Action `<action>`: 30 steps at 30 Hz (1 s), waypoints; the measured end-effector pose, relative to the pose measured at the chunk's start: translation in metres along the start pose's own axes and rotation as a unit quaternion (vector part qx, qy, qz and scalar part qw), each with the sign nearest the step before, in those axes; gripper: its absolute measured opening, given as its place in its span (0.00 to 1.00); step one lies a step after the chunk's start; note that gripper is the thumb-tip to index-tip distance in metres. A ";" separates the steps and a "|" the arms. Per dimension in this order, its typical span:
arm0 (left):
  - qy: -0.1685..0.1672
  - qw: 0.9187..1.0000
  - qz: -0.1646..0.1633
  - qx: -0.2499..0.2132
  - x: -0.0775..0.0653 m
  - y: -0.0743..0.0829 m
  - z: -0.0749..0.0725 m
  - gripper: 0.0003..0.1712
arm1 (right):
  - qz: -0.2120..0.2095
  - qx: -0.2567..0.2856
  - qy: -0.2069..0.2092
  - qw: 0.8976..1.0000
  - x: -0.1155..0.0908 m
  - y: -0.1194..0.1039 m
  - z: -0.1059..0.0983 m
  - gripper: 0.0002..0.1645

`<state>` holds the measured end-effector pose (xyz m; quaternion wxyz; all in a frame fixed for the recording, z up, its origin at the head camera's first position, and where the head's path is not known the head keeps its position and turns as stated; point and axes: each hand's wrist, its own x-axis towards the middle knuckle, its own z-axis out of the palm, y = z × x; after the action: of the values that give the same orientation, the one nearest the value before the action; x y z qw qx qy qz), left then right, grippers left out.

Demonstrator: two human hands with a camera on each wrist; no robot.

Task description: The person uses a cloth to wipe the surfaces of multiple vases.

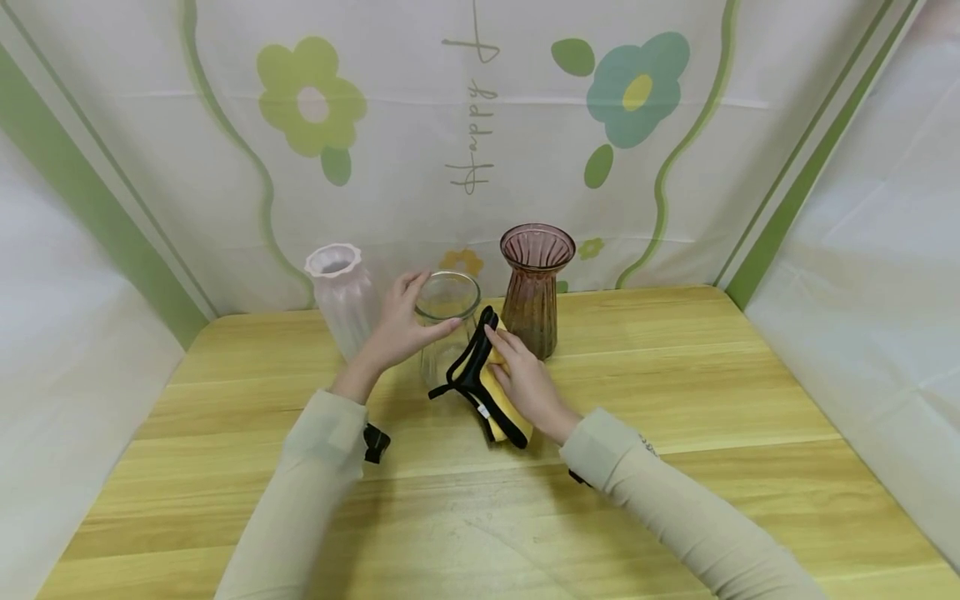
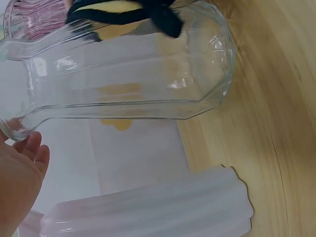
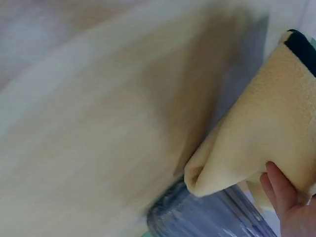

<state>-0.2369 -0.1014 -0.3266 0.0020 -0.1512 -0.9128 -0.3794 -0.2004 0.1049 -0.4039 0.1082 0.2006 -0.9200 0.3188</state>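
A clear glass vase (image 1: 437, 354) stands upright on the wooden table. My left hand (image 1: 399, 330) holds its rim, thumb and fingers spread to either side of the mouth; in the left wrist view the fingertips bend around the rim of the vase (image 2: 138, 74). In my right hand (image 1: 531, 385) is a folded yellow cloth (image 3: 266, 113) with black edging, pinched between thumb and fingers. The cloth hangs in front of the vase's right side; whether it touches the glass I cannot tell.
A white-pink fluted vase (image 1: 345, 304) stands left of the clear one, partly behind my left hand. To the right rises a ribbed pink-brown glass vase (image 1: 534, 304), close to my right hand. A printed curtain (image 1: 405, 167) hangs behind the wooden table (image 1: 637, 542).
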 end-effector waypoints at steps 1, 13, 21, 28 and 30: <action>0.000 1.000 0.004 0.006 0.000 0.000 -0.001 0.55 | -0.003 0.003 0.007 1.000 0.001 -0.001 -0.001 0.36; -0.029 0.999 0.017 -0.003 -0.001 0.001 -0.010 0.55 | -0.013 0.046 0.054 0.997 0.011 -0.016 -0.010 0.36; -0.040 0.999 0.013 -0.009 0.000 0.000 -0.010 0.54 | 0.008 0.049 0.041 0.998 0.010 -0.016 -0.005 0.36; -0.042 0.999 0.007 -0.014 -0.001 0.001 -0.008 0.55 | 0.021 0.041 0.030 0.998 0.008 -0.013 0.002 0.38; -0.041 0.999 0.006 -0.013 -0.001 0.001 -0.008 0.56 | 0.022 0.043 0.027 0.998 0.007 -0.012 0.003 0.38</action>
<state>-0.2367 -0.1063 -0.3207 -0.0347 -0.1721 -0.9063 -0.3844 -0.2018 0.0920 -0.3972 0.1170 0.1761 -0.9063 0.3660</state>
